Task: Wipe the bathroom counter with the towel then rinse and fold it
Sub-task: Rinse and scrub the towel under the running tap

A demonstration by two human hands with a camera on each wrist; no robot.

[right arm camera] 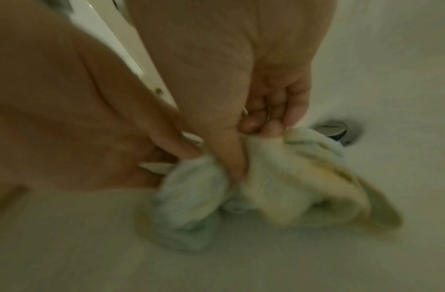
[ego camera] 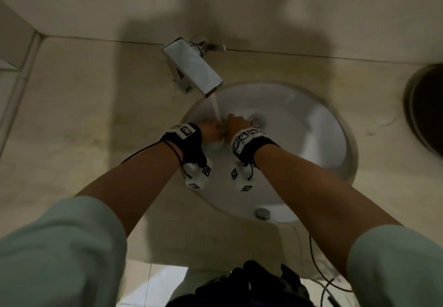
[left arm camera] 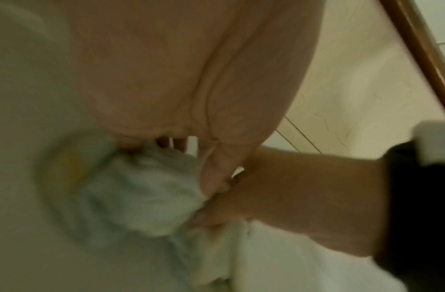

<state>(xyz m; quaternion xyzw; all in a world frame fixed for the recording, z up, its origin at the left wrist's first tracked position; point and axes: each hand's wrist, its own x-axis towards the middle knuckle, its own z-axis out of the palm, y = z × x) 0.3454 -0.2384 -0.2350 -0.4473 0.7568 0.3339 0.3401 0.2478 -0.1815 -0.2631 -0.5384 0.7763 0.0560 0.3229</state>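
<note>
A small towel (right arm camera: 274, 189) — pale cloth with a yellowish band — is bunched in the white basin (ego camera: 311, 124) of a bathroom sink, held low near the chrome drain plug (ego camera: 256, 122) while water runs from the square chrome faucet (ego camera: 191, 66). The left hand (ego camera: 211, 130) is closed around one end of the bundle, its thumb and fingers curled into the cloth; the right hand (ego camera: 236, 124) pinches the other end between thumb and fingertips, as is seen best from the right wrist. The stream (ego camera: 216, 107) is seen to fall just between the two hands, on or close to the gathered fabric.

The rinse is judged to be under way, with the folding not yet begun and the beige stone counter (ego camera: 84, 114) around the basin taken as already wiped. For the step to be done well, the cloth should be opened out under the stream rather than kept balled up — a tight wad lets water run off its outside while the inner folds stay soiled. The two ends would best be worked against each other, then turned so that each face meets the flow. The bundle should be kept off the drain, where a loose corner could be caught. A firm wring over the basin is called for before any fold is attempted, since a dripping towel would wet the counter again.
</note>
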